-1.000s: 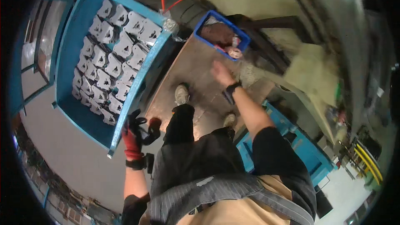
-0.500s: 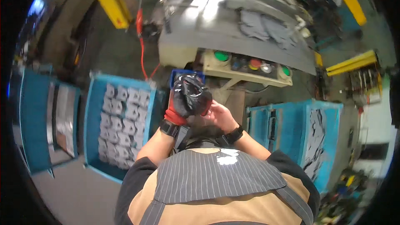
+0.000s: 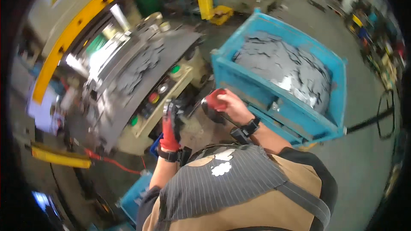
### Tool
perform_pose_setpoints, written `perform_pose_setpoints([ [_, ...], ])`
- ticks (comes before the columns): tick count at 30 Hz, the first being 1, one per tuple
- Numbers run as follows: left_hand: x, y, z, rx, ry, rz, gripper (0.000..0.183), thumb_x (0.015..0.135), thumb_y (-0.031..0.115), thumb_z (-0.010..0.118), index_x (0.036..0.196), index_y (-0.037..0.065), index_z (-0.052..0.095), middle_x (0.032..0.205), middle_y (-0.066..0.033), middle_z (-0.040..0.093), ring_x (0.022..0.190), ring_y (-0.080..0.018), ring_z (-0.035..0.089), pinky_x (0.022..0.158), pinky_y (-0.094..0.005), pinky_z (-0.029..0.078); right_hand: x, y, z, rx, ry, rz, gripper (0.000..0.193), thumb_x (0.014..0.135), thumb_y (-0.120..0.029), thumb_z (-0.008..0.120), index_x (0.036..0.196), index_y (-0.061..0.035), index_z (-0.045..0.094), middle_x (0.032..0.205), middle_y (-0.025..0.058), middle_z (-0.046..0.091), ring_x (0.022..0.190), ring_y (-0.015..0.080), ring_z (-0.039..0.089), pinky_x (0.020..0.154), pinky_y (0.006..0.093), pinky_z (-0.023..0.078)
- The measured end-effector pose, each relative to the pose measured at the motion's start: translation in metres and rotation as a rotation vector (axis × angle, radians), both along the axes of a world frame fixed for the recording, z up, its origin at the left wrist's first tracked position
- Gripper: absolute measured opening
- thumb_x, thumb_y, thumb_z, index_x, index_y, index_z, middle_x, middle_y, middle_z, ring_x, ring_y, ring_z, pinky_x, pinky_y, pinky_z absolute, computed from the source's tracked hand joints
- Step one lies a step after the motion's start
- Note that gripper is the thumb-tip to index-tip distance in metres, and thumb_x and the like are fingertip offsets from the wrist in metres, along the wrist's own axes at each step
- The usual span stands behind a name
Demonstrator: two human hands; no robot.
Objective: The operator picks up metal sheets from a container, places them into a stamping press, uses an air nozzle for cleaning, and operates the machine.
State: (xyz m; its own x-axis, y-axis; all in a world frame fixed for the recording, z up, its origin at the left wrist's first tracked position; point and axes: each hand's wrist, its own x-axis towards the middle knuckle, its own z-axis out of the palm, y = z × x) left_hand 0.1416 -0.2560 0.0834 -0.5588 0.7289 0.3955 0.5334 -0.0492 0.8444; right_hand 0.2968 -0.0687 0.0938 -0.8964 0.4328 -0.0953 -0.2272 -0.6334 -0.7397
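The blue bin (image 3: 252,81) of grey sheet pieces (image 3: 274,62) now sits upper right; the grey metal surface (image 3: 175,53) spreads upper left, a control box (image 3: 162,88) blocking its near edge; at centre my gloved left hand (image 3: 170,122) has parted from my bare right hand (image 3: 234,106); whether the left grips anything, I can't tell; the right clutches a red-and-black glove (image 3: 214,99), so just one is on.
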Motion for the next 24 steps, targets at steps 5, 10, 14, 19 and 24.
perform_pose_setpoints([
  [5,0.063,0.106,-0.010,-0.046,-0.699,-0.437,0.038,0.087,0.009,0.048,0.124,0.002,0.040,0.108,-0.0046,0.053,0.096,-0.0133,0.051,0.085,-0.0272,0.041,0.015,0.023,-0.033,0.407,0.102,-0.123,0.015,0.081,-0.003,0.050,0.096,-0.0062,0.049,0.089,0.0004,0.057,0.072,0.0074,0.054,0.061,0.0205,0.041],
  [10,0.084,0.158,0.011,-0.092,-0.679,-0.439,0.025,0.084,0.003,0.048,0.108,-0.001,0.054,0.094,-0.0037,0.059,0.082,-0.0140,0.055,0.076,-0.0294,0.045,0.063,0.050,-0.005,0.235,-0.041,-0.360,0.014,0.082,-0.001,0.044,0.093,-0.0085,0.045,0.079,-0.0020,0.053,0.064,0.0074,0.049,0.056,0.0211,0.041],
  [14,0.062,0.204,0.008,-0.142,0.209,-0.310,0.028,0.075,0.006,0.057,0.102,0.008,0.060,0.091,-0.0100,0.060,0.083,-0.0242,0.058,0.071,-0.0315,0.047,0.073,0.081,-0.019,1.064,-0.429,-0.623,0.008,0.082,-0.009,0.044,0.081,-0.0067,0.052,0.064,-0.0018,0.049,0.057,0.0070,0.047,0.053,0.0224,0.040],
  [19,0.065,0.256,0.020,-0.195,0.410,-0.365,0.033,0.068,0.013,0.067,0.100,0.010,0.061,0.086,-0.0118,0.058,0.081,-0.0286,0.058,0.069,-0.0326,0.046,0.063,0.118,-0.032,0.391,-0.250,-0.183,0.027,0.087,-0.020,0.038,0.064,-0.0092,0.048,0.048,-0.0032,0.040,0.041,0.0082,0.036,0.038,0.0222,0.026],
  [24,0.032,0.300,0.031,0.057,0.541,-0.469,0.040,0.069,0.021,0.067,0.107,0.013,0.058,0.090,-0.0128,0.058,0.079,-0.0306,0.058,0.063,-0.0354,0.047,0.028,0.165,-0.013,-0.373,-0.041,-0.135,0.029,0.089,-0.017,0.035,0.061,-0.0120,0.042,0.045,-0.0057,0.029,0.038,0.0056,0.024,0.037,0.0213,0.018],
])
